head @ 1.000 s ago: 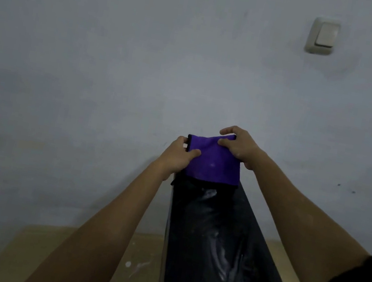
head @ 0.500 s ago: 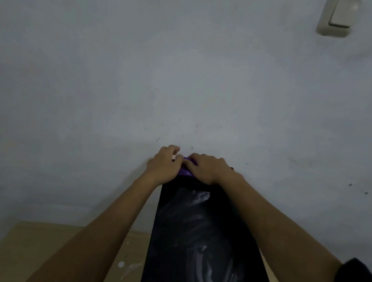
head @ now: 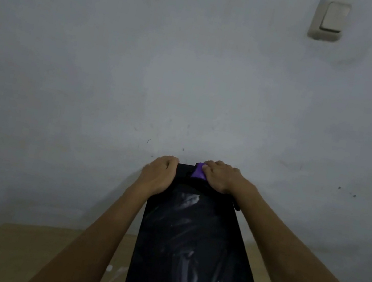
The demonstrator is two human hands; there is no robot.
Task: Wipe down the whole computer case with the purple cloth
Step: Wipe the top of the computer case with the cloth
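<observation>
While the left hand (head: 158,175) grips the far corner of the black, streaky case (head: 187,253), the right hand (head: 221,177) presses the bunched purple cloth (head: 197,174) onto its far end.

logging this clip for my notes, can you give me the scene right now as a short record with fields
case: black computer case, top panel facing the camera, pale smears across it
cloth: purple cloth bunched at the case's far end, mostly covered
right hand: right hand on the cloth, fingers curled over it
left hand: left hand grips the far left corner of the case
surface: tan tabletop under the case, white specks beside it
background: grey wall, light switch at upper right
</observation>
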